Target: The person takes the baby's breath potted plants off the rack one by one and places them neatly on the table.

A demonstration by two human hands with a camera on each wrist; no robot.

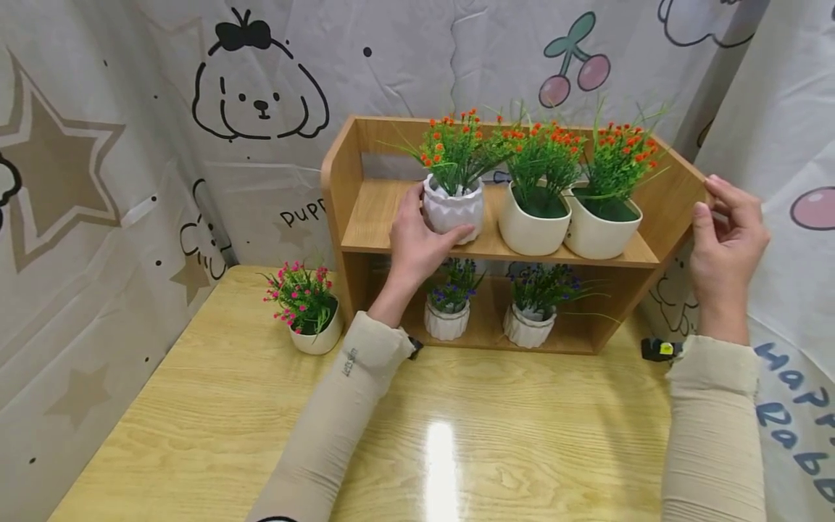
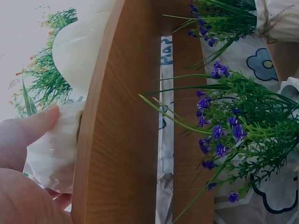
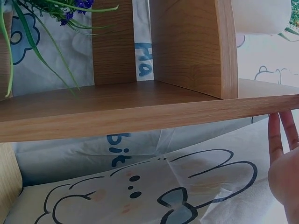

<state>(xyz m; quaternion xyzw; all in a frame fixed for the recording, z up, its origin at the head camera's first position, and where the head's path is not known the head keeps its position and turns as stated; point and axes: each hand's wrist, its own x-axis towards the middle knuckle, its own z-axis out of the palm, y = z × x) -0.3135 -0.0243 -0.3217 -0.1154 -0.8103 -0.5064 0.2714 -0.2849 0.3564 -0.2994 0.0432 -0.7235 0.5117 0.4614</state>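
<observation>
My left hand (image 1: 420, 239) grips a white ridged pot (image 1: 459, 210) of orange flowers on the upper board of a wooden shelf (image 1: 372, 217). The left wrist view shows the thumb (image 2: 39, 123) across that pot's side. Two smooth white pots, a middle one (image 1: 536, 230) and a right one (image 1: 603, 235), also with orange flowers, stand to its right. At the shelf's right side panel (image 1: 678, 181), my right hand (image 1: 730, 246) touches the edge with its fingertips. From the right wrist view, two of its fingers (image 3: 275, 140) reach the panel's outer side fairly straight.
Two small white pots with purple flowers, a left one (image 1: 447, 321) and a right one (image 1: 530, 328), stand on the lower board. A white pot of pink flowers (image 1: 316, 333) sits left of the shelf on the wooden table (image 1: 522, 435). Printed curtains (image 1: 404, 80) hang behind.
</observation>
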